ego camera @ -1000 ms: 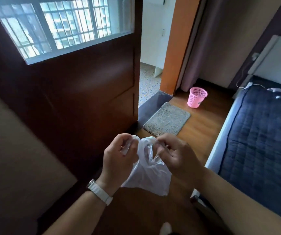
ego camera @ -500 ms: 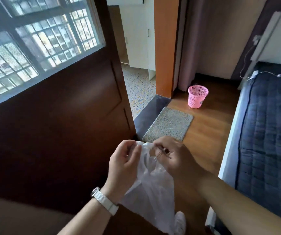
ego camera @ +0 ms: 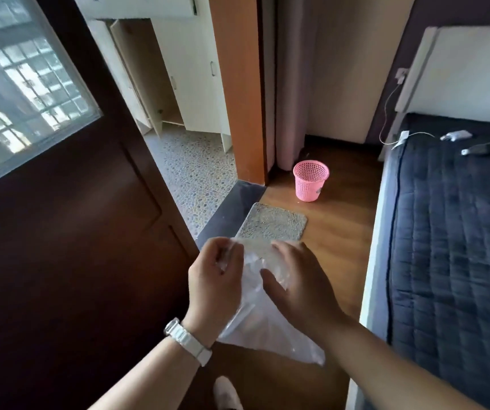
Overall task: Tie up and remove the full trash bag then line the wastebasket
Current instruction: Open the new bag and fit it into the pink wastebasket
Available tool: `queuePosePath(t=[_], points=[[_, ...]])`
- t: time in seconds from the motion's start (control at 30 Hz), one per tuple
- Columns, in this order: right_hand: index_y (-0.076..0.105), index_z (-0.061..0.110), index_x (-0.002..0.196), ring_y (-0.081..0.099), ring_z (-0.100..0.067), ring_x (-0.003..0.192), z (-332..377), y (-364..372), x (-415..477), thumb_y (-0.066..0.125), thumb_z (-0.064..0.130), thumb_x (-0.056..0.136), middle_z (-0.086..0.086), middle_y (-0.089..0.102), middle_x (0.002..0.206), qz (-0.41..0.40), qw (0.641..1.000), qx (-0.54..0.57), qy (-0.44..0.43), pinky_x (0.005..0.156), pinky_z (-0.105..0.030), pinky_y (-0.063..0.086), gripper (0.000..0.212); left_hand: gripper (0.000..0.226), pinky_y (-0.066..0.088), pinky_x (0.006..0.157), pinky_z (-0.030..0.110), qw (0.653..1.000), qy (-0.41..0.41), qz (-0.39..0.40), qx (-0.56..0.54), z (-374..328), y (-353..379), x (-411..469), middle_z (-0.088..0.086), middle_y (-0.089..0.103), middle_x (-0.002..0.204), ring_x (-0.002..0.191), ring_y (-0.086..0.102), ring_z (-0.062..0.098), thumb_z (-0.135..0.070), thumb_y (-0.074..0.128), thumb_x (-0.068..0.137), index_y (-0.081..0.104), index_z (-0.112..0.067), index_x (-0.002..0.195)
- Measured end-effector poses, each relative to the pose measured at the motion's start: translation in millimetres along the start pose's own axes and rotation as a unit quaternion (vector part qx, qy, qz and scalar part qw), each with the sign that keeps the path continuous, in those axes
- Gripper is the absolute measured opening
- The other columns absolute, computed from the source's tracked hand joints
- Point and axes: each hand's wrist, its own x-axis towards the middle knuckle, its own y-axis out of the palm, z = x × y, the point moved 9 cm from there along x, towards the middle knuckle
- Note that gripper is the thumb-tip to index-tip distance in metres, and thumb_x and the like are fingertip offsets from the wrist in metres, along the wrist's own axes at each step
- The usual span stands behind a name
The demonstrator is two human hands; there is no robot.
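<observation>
A thin clear plastic bag hangs between my two hands in front of me. My left hand, with a white watch on the wrist, pinches the bag's top edge. My right hand grips the other side of the top, with fingers partly spread against the film. The pink mesh wastebasket stands upright on the wooden floor ahead, near the curtain and the door frame. It looks empty, with no liner visible in it.
A dark wooden door with a window stands open at my left. A grey mat lies before the doorway. A bed with a dark quilt fills the right side. My white shoe shows at the bottom.
I have moved forward and the view has swung right, so the wastebasket is closer. My hands have pulled the bag's top apart and the bag hangs longer.
</observation>
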Motion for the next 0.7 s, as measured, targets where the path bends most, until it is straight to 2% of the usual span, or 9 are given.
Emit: queuePosePath(t=[0.1,0.13,0.2,0.27,0.33,0.4,0.5,0.6,0.7], points=[[0.031,0.031,0.138,0.039,-0.003,0.122,-41,9,17,0.054,0.065,0.084,0.011,0.041,0.136,0.001,0.997,-0.045,0.057,0.098,-0.015,0.028,0.068,0.011,0.049,0.059,0.021,1.0,-0.012,-0.004,-0.019,8,30,42,-0.009,0.065,0.073,0.064,0.06,0.007,-0.045,0.06,0.083,0.059,-0.035,0.079],[0.025,0.031,0.142,0.036,-0.005,0.127,-54,16,23,0.055,0.071,0.08,0.01,0.037,0.142,0.013,0.995,-0.056,0.077,0.101,-0.019,0.03,0.079,0.012,0.05,0.06,0.024,0.999,-0.019,0.001,-0.035,11,42,57,-0.007,0.066,0.073,0.066,0.062,0.011,-0.044,0.061,0.083,0.06,-0.033,0.079],[0.015,0.032,0.146,0.032,-0.008,0.134,-78,34,39,0.054,0.081,0.071,0.01,0.03,0.15,0.051,0.991,-0.061,0.111,0.107,-0.026,0.034,0.098,0.011,0.049,0.06,0.021,0.997,-0.025,0.022,-0.067,14,70,90,-0.004,0.067,0.072,0.067,0.063,0.014,-0.041,0.062,0.084,0.06,-0.032,0.078],[0.011,0.03,0.148,0.034,-0.01,0.134,-96,49,65,0.054,0.082,0.068,0.008,0.028,0.152,0.074,0.987,-0.075,0.125,0.105,-0.029,0.038,0.104,0.011,0.048,0.06,0.019,0.993,-0.027,0.065,-0.098,14,102,123,-0.003,0.067,0.071,0.065,0.063,0.013,-0.034,0.064,0.086,0.06,-0.031,0.077],[0.018,0.024,0.144,0.038,-0.014,0.13,-110,53,98,0.053,0.075,0.074,0.003,0.034,0.148,0.064,0.984,-0.104,0.132,0.1,-0.026,0.039,0.094,0.013,0.052,0.064,0.029,0.985,-0.024,0.118,-0.127,11,133,157,0.002,0.068,0.072,0.068,0.065,0.016,-0.023,0.066,0.089,0.061,-0.026,0.077],[0.032,0.018,0.134,0.047,-0.017,0.121,-122,50,135,0.05,0.063,0.081,-0.002,0.046,0.137,0.033,0.982,-0.14,0.126,0.093,-0.026,0.043,0.072,0.012,0.055,0.069,0.037,0.976,-0.018,0.164,-0.139,10,160,188,0.005,0.068,0.073,0.071,0.068,0.016,-0.018,0.066,0.09,0.062,-0.019,0.079],[0.047,0.022,0.115,0.056,-0.017,0.106,-139,41,190,0.044,0.052,0.087,0.001,0.058,0.117,-0.004,0.978,-0.15,0.147,0.082,-0.026,0.046,0.041,0.008,0.055,0.07,0.036,0.964,-0.004,0.209,-0.162,9,191,234,0.002,0.069,0.074,0.072,0.069,0.014,-0.017,0.066,0.09,0.063,-0.017,0.082],[0.055,0.022,0.105,0.059,-0.017,0.099,-164,30,233,0.051,0.042,0.09,0.003,0.063,0.108,-0.042,0.975,-0.126,0.178,0.081,-0.03,0.05,0.025,0.007,0.055,0.07,0.036,0.959,0.014,0.233,-0.161,9,218,281,0.0,0.07,0.076,0.074,0.069,0.017,-0.023,0.067,0.089,0.065,-0.02,0.083],[0.056,0.023,0.097,0.059,-0.015,0.088,-187,16,260,0.054,0.036,0.091,0.004,0.063,0.096,-0.076,0.978,-0.062,0.183,0.076,-0.035,0.053,0.014,0.016,0.054,0.071,0.036,0.956,0.024,0.241,-0.163,12,241,322,-0.001,0.07,0.079,0.077,0.068,0.018,-0.042,0.064,0.086,0.065,-0.026,0.086]])
